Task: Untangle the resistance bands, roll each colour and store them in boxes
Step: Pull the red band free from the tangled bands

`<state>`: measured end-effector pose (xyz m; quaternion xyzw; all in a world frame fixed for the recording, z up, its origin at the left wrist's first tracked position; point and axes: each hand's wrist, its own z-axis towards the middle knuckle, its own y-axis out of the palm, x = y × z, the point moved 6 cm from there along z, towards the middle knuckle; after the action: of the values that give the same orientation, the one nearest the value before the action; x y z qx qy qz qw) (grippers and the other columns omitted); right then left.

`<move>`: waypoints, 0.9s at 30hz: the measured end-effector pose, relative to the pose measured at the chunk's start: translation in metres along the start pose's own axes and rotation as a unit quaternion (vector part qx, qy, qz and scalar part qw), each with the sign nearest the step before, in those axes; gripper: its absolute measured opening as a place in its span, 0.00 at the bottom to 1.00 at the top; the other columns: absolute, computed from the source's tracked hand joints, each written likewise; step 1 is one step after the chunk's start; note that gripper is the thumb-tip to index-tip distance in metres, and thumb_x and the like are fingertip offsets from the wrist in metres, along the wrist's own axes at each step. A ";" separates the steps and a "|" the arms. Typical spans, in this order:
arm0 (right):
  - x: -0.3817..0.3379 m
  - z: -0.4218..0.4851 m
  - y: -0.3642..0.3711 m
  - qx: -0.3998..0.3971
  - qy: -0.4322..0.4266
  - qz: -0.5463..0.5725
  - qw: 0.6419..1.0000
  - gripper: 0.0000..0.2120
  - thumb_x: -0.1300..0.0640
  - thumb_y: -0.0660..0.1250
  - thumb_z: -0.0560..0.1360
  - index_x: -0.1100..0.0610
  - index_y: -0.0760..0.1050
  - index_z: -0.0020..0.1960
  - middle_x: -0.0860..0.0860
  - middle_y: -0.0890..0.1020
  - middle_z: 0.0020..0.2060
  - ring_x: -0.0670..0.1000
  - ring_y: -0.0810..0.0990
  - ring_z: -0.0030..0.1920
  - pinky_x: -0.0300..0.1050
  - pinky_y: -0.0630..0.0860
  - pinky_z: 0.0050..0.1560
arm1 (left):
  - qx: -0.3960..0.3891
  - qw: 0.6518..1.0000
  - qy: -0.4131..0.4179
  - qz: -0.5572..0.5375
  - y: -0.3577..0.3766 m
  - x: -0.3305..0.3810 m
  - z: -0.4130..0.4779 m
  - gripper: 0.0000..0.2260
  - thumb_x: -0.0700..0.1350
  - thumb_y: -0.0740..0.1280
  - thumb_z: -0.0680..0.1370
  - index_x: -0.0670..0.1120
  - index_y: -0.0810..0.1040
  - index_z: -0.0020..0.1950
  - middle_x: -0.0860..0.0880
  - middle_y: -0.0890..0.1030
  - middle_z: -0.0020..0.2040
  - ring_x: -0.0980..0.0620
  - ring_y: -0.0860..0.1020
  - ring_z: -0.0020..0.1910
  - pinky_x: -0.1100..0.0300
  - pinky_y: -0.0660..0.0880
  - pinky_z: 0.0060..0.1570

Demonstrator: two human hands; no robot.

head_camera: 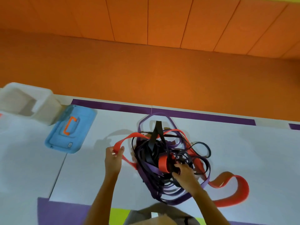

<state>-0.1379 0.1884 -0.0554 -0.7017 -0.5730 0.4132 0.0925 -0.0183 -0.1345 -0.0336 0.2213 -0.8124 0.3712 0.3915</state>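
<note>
A tangled heap of resistance bands [165, 159] lies on the white mat: black, purple and red strands knotted together. A wide red band [233, 190] loops out of the heap to the lower right. My left hand [113, 158] pinches another red band [128, 138] at the heap's left side, lifted off the mat. My right hand [183, 172] digs into the heap's middle, its fingers closed around black strands beside a red loop [163, 164].
A blue box lid [71, 129] with an orange handle lies at the left. Behind it stands a translucent white box [27, 101]. The white mat [259, 151] has purple edging, with an orange floor and orange padded wall beyond.
</note>
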 end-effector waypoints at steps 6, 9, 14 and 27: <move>-0.049 -0.019 -0.022 0.165 -0.078 0.081 0.980 0.24 0.59 0.71 0.80 0.51 0.72 0.75 0.46 0.74 0.67 0.53 0.72 0.73 0.45 0.70 0.71 | -0.132 0.978 0.137 -0.085 0.004 0.041 -0.037 0.12 0.54 0.75 0.79 0.61 0.77 0.59 0.65 0.82 0.56 0.63 0.81 0.56 0.75 0.76 0.49; -0.093 -0.033 -0.029 0.200 -0.176 0.118 0.956 0.39 0.60 0.71 0.78 0.39 0.58 0.81 0.35 0.65 0.71 0.39 0.64 0.72 0.34 0.65 0.67 | -0.158 0.962 0.197 -0.104 -0.004 0.071 -0.052 0.15 0.61 0.73 0.75 0.63 0.77 0.60 0.62 0.82 0.57 0.59 0.81 0.59 0.69 0.77 0.55; -0.145 -0.030 -0.029 0.167 -0.267 0.053 0.948 0.48 0.51 0.75 0.76 0.30 0.46 0.81 0.29 0.54 0.80 0.44 0.55 0.82 0.52 0.60 0.78 | -0.165 0.936 0.281 -0.137 -0.024 0.119 -0.063 0.14 0.53 0.75 0.79 0.59 0.78 0.63 0.56 0.84 0.59 0.53 0.82 0.61 0.59 0.80 0.59; -0.091 -0.006 0.043 0.165 -0.045 -0.152 0.973 0.44 0.52 0.74 0.77 0.49 0.51 0.84 0.53 0.81 0.62 0.58 0.83 0.60 0.54 0.83 0.55 | -0.049 0.974 0.206 -0.086 -0.051 0.113 -0.031 0.11 0.54 0.74 0.80 0.60 0.76 0.60 0.67 0.82 0.51 0.64 0.81 0.54 0.74 0.74 0.49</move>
<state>-0.1024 0.0965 -0.0348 -0.5623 -0.6001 0.5144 0.2432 -0.0373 -0.1501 0.0918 0.1896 -0.7098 0.3336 0.5908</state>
